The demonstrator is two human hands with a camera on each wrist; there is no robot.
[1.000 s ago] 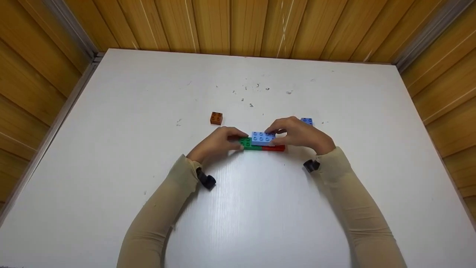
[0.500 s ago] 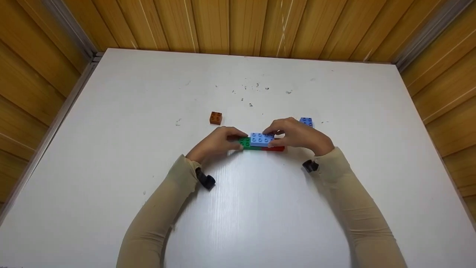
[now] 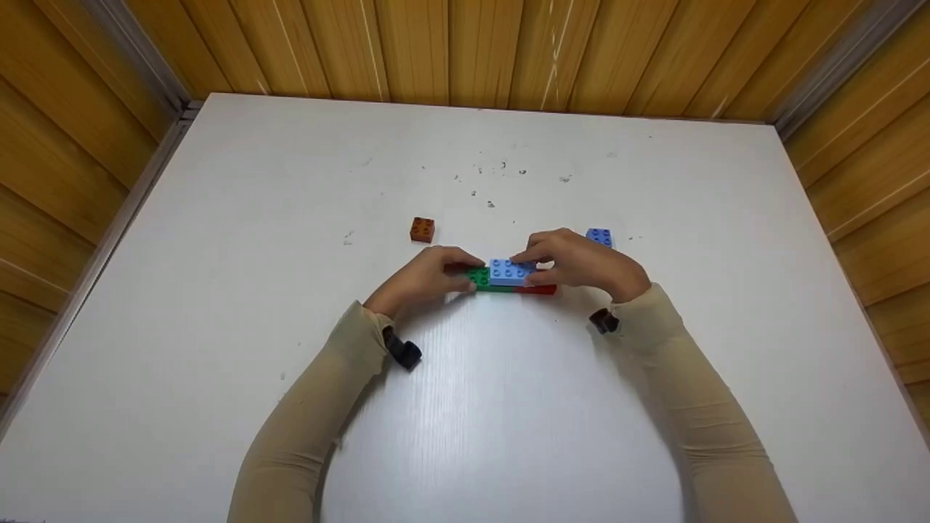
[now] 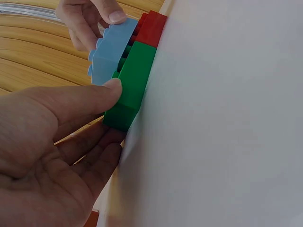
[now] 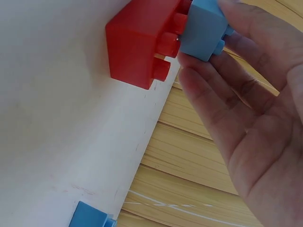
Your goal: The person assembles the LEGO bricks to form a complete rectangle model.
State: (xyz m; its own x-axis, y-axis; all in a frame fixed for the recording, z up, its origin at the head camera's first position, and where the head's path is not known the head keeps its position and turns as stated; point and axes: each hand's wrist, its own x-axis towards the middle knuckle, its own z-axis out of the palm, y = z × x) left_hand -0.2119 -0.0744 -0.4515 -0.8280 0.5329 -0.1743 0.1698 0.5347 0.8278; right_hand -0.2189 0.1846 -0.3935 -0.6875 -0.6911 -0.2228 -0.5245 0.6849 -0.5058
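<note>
A green brick (image 4: 135,78) and a red brick (image 5: 135,42) stand end to end on the white table. Across their seam lies a light blue brick (image 3: 507,272), its studs facing up; in the left wrist view a gap with green and red studs shows beneath it. My left hand (image 3: 425,280) pinches the free end of the green brick, thumb on the near side and fingers at the far side. My right hand (image 3: 581,263) holds the right end of the light blue brick between thumb and fingers. The underside of the light blue brick is hidden.
An orange-brown brick (image 3: 422,230) sits beyond my left hand. Behind my right hand is a darker blue brick (image 3: 599,237), partly covered by it. Wood-plank walls (image 3: 479,54) rise at the table's back and sides.
The light blue brick has shifted slightly left and down onto the green and red bricks. My right hand has moved slightly left with it; my left hand stays in place.
</note>
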